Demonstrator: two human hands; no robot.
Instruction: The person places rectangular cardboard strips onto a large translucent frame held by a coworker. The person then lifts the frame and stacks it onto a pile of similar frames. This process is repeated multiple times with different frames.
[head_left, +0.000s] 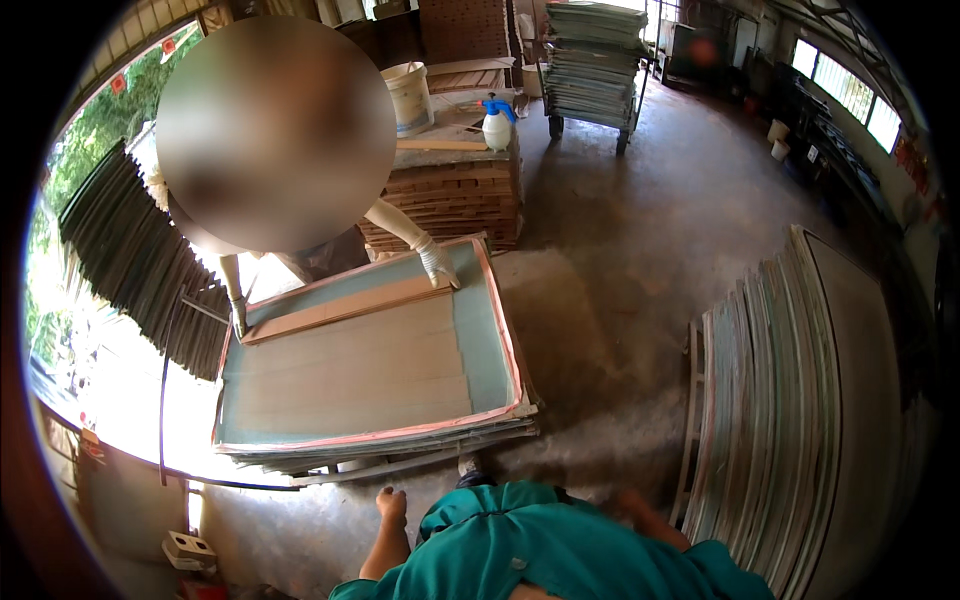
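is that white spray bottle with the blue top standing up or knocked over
Upright. The spray bottle stands on its base atop the stacked boards, blue nozzle uppermost.

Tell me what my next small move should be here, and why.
Probably reach your left hand forward to the near edge of the panel stack. Both your hands hang empty at your sides, right hand too, while the co-worker's gloved hand already rests on the wooden strip at the far side.

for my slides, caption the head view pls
Co-worker's gloved hand lays a veneer strip on stacked sheets; wearer's left hand hangs free.
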